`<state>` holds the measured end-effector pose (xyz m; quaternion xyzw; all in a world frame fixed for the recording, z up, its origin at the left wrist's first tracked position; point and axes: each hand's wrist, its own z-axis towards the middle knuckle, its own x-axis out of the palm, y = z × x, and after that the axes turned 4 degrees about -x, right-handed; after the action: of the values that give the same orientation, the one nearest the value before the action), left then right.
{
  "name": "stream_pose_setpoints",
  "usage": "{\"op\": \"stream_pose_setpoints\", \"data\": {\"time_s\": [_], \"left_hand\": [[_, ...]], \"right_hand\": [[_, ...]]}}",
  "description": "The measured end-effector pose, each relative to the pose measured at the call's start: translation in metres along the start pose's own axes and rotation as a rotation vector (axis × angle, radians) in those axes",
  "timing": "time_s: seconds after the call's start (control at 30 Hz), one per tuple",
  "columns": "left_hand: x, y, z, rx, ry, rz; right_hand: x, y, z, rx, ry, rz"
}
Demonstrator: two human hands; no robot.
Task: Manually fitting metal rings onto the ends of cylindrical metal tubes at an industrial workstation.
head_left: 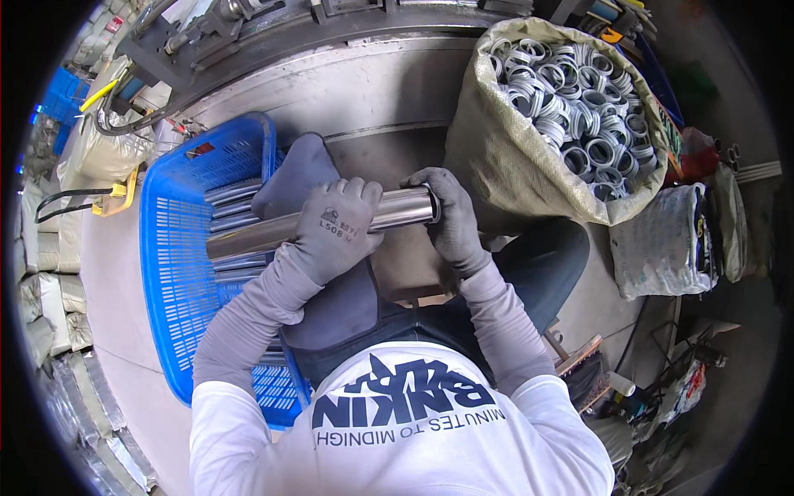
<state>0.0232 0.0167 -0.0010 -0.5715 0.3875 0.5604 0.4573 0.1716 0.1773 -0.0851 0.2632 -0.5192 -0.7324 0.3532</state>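
Note:
A shiny metal tube (256, 238) lies slanted across my lap, its right end a little higher. My left hand (337, 225), in a grey glove, is wrapped round the tube near its middle. My gloved right hand (453, 221) curls about the tube's right end, where a dark rim shows. Whether a separate part sits inside that end I cannot tell. Beneath the tube's left end, several similar tubes (234, 195) lie in a blue plastic basket (151, 264) at my left. A dark grey pad (302, 169) covers my left thigh under the tube.
A large woven sack (471, 140) full of metal rings (571, 103) stands at the front right. Ahead runs a metal workbench (364, 45) with machine parts. A plastic-wrapped bundle (662, 244) sits to the right, a brush (583, 364) below it. Wrapped packs (54, 310) are stacked far left.

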Motion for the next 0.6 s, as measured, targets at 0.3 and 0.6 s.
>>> {"op": "stream_pose_setpoints", "data": {"time_s": [0.3, 0.6], "left_hand": [[0.005, -0.003, 0.006, -0.006, 0.020, 0.005], [0.008, 0.002, 0.005, 0.026, 0.036, 0.038]], "right_hand": [[0.022, 0.013, -0.001, -0.078, -0.194, -0.135], [0.044, 0.000, -0.002, 0.066, -0.332, -0.131]]}}
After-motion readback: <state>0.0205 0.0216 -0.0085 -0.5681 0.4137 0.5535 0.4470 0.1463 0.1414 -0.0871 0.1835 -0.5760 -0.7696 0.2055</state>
